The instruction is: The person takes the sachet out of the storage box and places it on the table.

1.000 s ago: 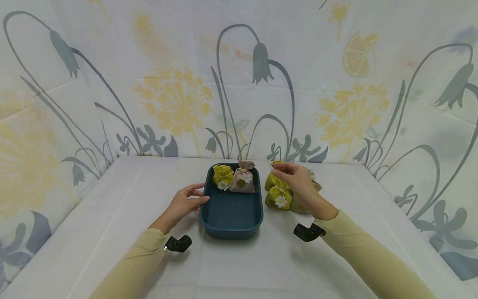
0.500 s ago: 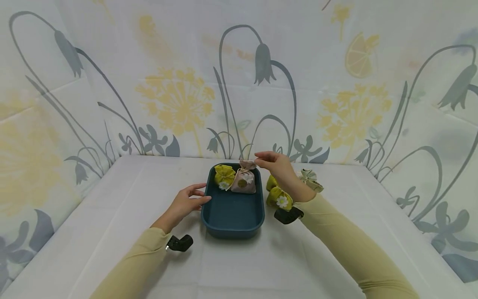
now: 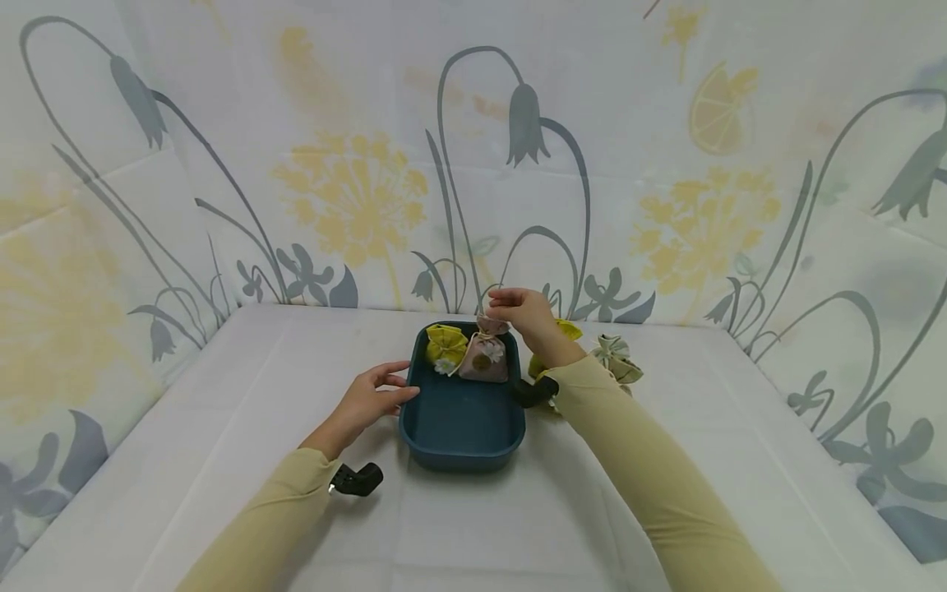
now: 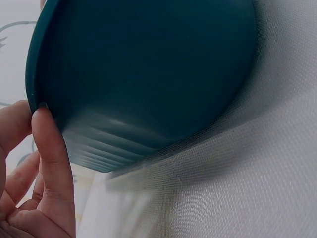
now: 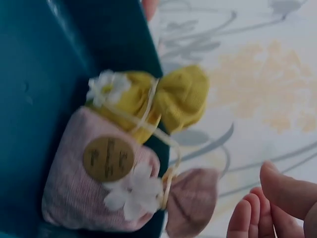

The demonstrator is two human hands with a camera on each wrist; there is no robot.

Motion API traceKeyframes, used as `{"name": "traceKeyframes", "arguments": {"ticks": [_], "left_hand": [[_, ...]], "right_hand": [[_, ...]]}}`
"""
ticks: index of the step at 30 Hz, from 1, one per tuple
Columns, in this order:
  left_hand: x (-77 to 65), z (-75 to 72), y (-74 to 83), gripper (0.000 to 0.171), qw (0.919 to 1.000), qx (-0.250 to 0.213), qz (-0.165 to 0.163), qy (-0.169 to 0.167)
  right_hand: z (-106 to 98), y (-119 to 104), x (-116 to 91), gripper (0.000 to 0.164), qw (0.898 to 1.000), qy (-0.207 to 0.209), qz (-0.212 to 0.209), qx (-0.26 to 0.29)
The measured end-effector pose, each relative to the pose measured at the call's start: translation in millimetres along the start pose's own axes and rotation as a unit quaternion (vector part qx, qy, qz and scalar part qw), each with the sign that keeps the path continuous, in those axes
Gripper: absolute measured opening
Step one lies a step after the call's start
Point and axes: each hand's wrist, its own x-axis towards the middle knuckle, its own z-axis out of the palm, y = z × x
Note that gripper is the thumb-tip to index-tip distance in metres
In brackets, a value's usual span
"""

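Observation:
A dark blue-green rectangular box [image 3: 464,423] stands on the table, with a yellow drawstring pouch [image 3: 444,339] and a pink drawstring pouch [image 5: 89,193] at its far end. Both pouches carry a white flower, and a round brown label marks the pink one. My left hand [image 3: 364,404] pinches the box's left rim, thumb and finger on either side of it in the left wrist view. Just beyond the pink pouch's gathered top is my right hand [image 3: 528,316], its fingers loosely bent and holding nothing. A gap separates these fingers from the pouch in the right wrist view.
Right of the box sit yellow pouches [image 3: 568,329], mostly covered by my right wrist and sleeve, and a pale green pouch [image 3: 616,353]. A white cloth [image 3: 281,395] covers the table. Behind it hangs a flower-printed curtain [image 3: 355,197].
My right hand has moved left from the yellow pouches outside the box to the pink pouch's top, across the box's far right corner. The left hand stays at the rim.

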Motion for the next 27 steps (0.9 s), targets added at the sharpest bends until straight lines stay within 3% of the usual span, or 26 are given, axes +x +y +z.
{"name": "traceKeyframes", "arguments": {"ticks": [13,19,23,27], "left_hand": [[1.1,0.4,0.2,0.057,0.9999,0.005,-0.011,0.004],[1.1,0.2,0.0,0.056,0.9999,0.007,-0.01,0.004],[1.9,0.2,0.6,0.056,0.9999,0.005,-0.009,0.002],[2.2,0.6,0.7,0.056,0.9999,0.007,-0.007,0.004]], "right_hand": [[-8,20,15,0.05,0.996,-0.014,0.048,-0.069],[-8,26,16,0.047,0.99,-0.015,0.053,-0.13],[-9,27,15,0.045,0.986,-0.032,0.063,-0.154],[-11,27,12,0.042,0.986,-0.064,0.064,-0.143]]}}
